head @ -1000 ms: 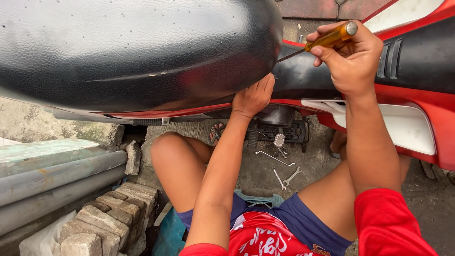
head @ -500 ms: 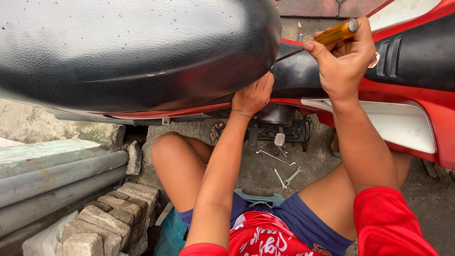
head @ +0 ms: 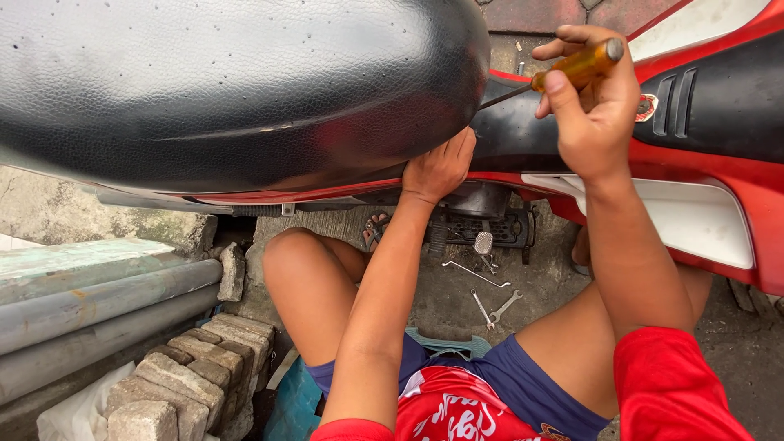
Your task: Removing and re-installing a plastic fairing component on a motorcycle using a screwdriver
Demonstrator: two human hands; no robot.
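Both hands work: right hand clenches an amber-handled screwdriver; left hand grips the motorcycle seat's lower edge.

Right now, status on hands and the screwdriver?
Right hand grips screwdriver, shaft under seat. Left hand braces seat's lower edge. Wrenches on ground.

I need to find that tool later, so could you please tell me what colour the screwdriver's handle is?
Translucent amber-yellow; the screwdriver handle shows in the head view.

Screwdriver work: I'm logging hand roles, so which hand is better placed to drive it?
Probably the right hand: it grips the amber-handled screwdriver, whose shaft runs in behind the black seat. The left hand is pressed under the seat's edge, holding no tool.
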